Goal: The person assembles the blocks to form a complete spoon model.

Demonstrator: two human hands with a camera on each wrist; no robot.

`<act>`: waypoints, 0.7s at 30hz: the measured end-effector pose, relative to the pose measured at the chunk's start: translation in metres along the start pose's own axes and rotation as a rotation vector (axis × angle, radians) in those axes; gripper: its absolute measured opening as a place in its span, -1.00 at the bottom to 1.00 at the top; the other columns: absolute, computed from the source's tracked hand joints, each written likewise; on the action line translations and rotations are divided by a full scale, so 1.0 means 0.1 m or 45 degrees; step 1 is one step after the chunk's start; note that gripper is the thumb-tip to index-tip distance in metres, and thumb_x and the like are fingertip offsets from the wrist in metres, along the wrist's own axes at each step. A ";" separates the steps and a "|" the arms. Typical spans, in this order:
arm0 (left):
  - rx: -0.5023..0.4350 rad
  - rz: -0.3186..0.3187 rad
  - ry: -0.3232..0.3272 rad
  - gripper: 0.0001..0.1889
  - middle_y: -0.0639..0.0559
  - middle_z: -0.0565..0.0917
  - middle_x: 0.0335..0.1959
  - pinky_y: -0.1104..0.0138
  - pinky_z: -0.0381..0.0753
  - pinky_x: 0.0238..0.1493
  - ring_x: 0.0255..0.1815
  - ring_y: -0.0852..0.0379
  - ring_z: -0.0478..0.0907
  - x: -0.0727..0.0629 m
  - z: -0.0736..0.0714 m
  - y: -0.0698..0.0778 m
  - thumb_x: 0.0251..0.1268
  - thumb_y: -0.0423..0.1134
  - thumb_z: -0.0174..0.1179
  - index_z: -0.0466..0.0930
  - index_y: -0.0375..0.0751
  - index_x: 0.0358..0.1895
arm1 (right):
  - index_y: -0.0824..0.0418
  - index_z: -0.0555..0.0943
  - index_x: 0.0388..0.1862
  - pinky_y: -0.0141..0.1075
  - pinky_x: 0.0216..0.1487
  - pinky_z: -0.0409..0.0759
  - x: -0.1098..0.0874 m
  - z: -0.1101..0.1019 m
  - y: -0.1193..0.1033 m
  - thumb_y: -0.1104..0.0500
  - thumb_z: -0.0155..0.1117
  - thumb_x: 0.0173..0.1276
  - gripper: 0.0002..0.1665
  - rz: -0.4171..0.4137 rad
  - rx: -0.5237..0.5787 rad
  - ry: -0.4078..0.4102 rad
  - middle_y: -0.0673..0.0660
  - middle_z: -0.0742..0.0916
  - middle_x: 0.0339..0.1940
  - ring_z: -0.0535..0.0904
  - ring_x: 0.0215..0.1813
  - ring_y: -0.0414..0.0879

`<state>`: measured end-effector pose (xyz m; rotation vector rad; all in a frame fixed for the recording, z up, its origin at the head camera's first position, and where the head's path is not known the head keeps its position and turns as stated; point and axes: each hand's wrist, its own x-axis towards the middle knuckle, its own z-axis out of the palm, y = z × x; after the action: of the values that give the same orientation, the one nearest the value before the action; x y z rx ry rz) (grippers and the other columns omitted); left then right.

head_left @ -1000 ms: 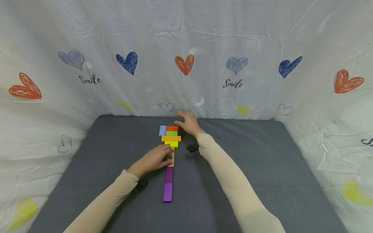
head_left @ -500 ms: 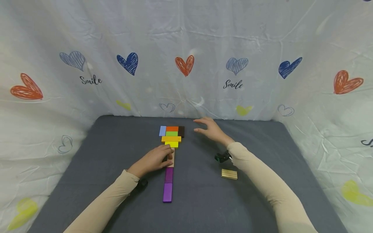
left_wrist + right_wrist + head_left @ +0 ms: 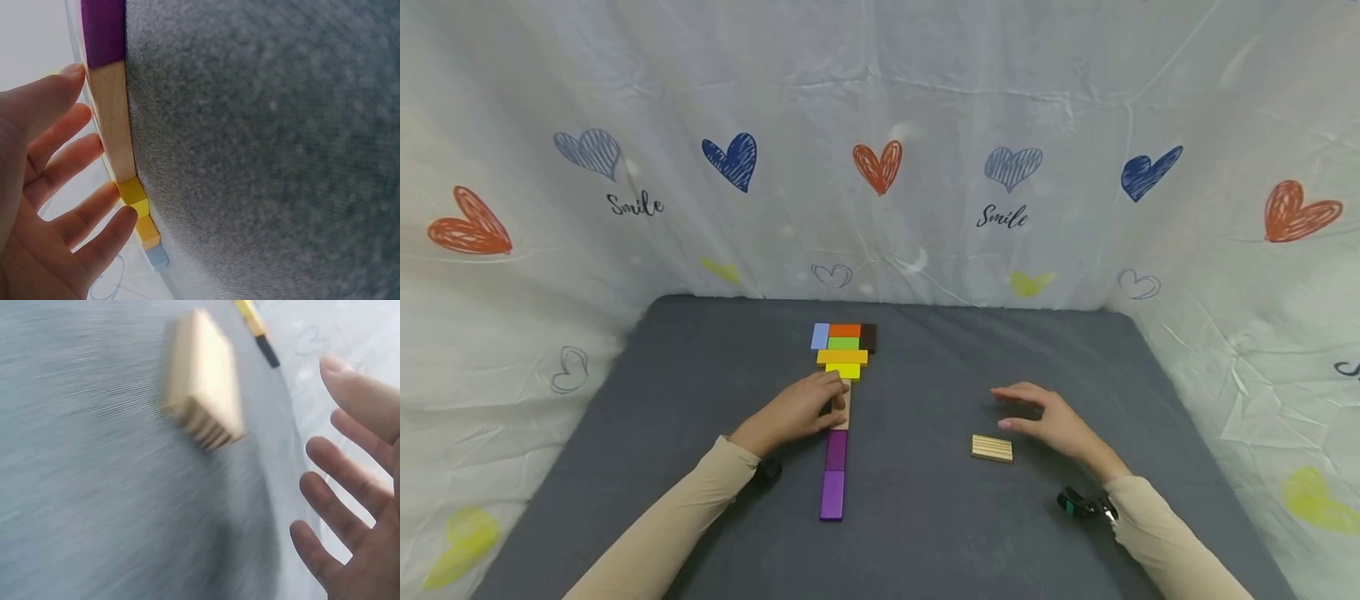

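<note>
Flat coloured blocks lie joined in a pattern on the grey cloth. Its stem has a violet block, a dark purple block and a plain wooden block. Relaxed fingers of my left hand rest at the plain block, partly covering it in the head view. Above it come a yellow block, an amber block, a green block and an orange block. My right hand holds nothing, fingers spread, beside a grooved pale wooden block.
A light blue block and a dark brown block flank the pattern's top. Behind the table hangs a white curtain printed with hearts. Dark wrist cameras sit below both hands.
My right hand has moved from the pattern's top right down and right to beside the grooved block, uncovering the brown block on the way. My left hand has stayed in place.
</note>
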<state>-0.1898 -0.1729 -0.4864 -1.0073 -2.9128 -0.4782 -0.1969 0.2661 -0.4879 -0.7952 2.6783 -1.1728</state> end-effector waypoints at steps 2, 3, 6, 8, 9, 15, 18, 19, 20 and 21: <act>-0.003 -0.007 -0.007 -0.83 0.15 0.59 -0.18 0.24 0.64 0.06 0.00 0.15 0.55 -0.01 -0.01 -0.01 0.24 -0.08 0.38 0.59 -0.01 -0.26 | -0.01 0.57 0.30 -0.12 0.23 0.54 -0.16 0.02 0.01 0.00 0.46 0.23 -0.37 0.015 -0.037 0.022 -0.02 0.66 0.21 0.51 0.24 -0.30; -0.003 -0.009 -0.008 -0.83 0.15 0.59 -0.18 0.24 0.64 0.05 -0.02 0.16 0.55 -0.02 -0.02 -0.01 0.24 -0.09 0.38 0.59 -0.01 -0.26 | -0.04 0.59 0.27 -0.16 0.21 0.55 -0.22 0.04 0.00 -0.02 0.48 0.20 -0.37 0.015 -0.073 0.037 -0.05 0.66 0.20 0.49 0.23 -0.36; -0.003 -0.016 -0.006 -0.83 0.15 0.59 -0.18 0.24 0.64 0.04 0.00 0.15 0.55 -0.03 -0.03 -0.02 0.23 -0.09 0.38 0.59 -0.01 -0.26 | -0.06 0.64 0.20 -0.18 0.15 0.55 -0.35 0.11 0.00 -0.06 0.53 0.13 -0.39 -0.004 -0.165 0.096 -0.10 0.69 0.13 0.49 0.18 -0.37; -0.001 -0.010 0.000 -0.82 0.14 0.60 -0.16 0.24 0.64 0.04 0.03 0.13 0.56 -0.02 -0.03 -0.03 0.23 -0.09 0.38 0.59 -0.02 -0.25 | -0.08 0.67 0.15 -0.21 0.13 0.55 -0.40 0.15 0.01 -0.07 0.56 0.08 -0.40 -0.014 -0.214 0.137 -0.14 0.70 0.08 0.51 0.14 -0.34; -0.002 -0.010 0.001 -0.82 0.13 0.60 -0.16 0.23 0.64 0.04 0.04 0.13 0.57 -0.02 -0.03 -0.03 0.23 -0.09 0.38 0.59 -0.02 -0.25 | -0.08 0.68 0.13 -0.22 0.12 0.55 -0.41 0.18 0.01 -0.06 0.57 0.05 -0.40 -0.028 -0.235 0.160 -0.15 0.71 0.06 0.53 0.12 -0.32; -0.015 -0.011 -0.006 -0.83 0.13 0.60 -0.15 0.22 0.64 0.10 0.05 0.12 0.57 -0.01 -0.01 -0.01 0.23 -0.09 0.38 0.60 -0.01 -0.26 | -0.06 0.73 0.03 -0.32 0.05 0.58 -0.43 0.29 0.03 0.01 0.62 -0.01 -0.46 -0.082 -0.259 0.231 -0.17 0.75 -0.06 0.59 0.02 -0.30; -0.021 -0.007 -0.010 -0.82 0.12 0.62 -0.09 0.20 0.63 0.15 0.14 0.09 0.57 0.00 0.00 0.00 0.23 -0.07 0.38 0.60 -0.02 -0.26 | -0.11 0.74 -0.03 -0.32 0.02 0.59 -0.44 0.32 0.03 0.01 0.62 0.00 -0.52 -0.070 -0.262 0.242 -0.20 0.75 -0.10 0.59 -0.01 -0.32; -0.022 -0.005 -0.012 -0.82 0.11 0.62 -0.06 0.20 0.62 0.17 0.17 0.08 0.57 0.01 0.00 0.00 0.23 -0.07 0.38 0.60 -0.02 -0.26 | -0.12 0.74 -0.05 -0.31 0.02 0.60 -0.44 0.32 0.02 0.01 0.62 0.00 -0.53 -0.064 -0.269 0.246 -0.20 0.75 -0.11 0.60 -0.02 -0.33; -0.022 -0.006 -0.013 -0.82 0.10 0.63 -0.03 0.19 0.62 0.19 0.19 0.07 0.56 0.01 0.00 0.00 0.24 -0.07 0.38 0.60 -0.02 -0.26 | -0.14 0.75 -0.06 -0.30 0.02 0.60 -0.44 0.33 0.02 0.01 0.62 -0.01 -0.55 -0.059 -0.271 0.251 -0.21 0.75 -0.11 0.60 -0.02 -0.32; -0.019 -0.006 -0.014 -0.81 0.10 0.63 -0.01 0.19 0.62 0.20 0.21 0.06 0.56 0.01 0.00 0.00 0.24 -0.06 0.38 0.59 -0.02 -0.26 | -0.16 0.75 -0.08 -0.28 0.02 0.60 -0.44 0.33 0.01 0.01 0.62 0.00 -0.56 -0.053 -0.279 0.252 -0.21 0.75 -0.12 0.60 -0.02 -0.32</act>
<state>-0.1905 -0.1721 -0.4866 -1.0078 -2.9262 -0.4974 -0.1497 0.2676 -0.5158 -0.8071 3.0071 -1.0278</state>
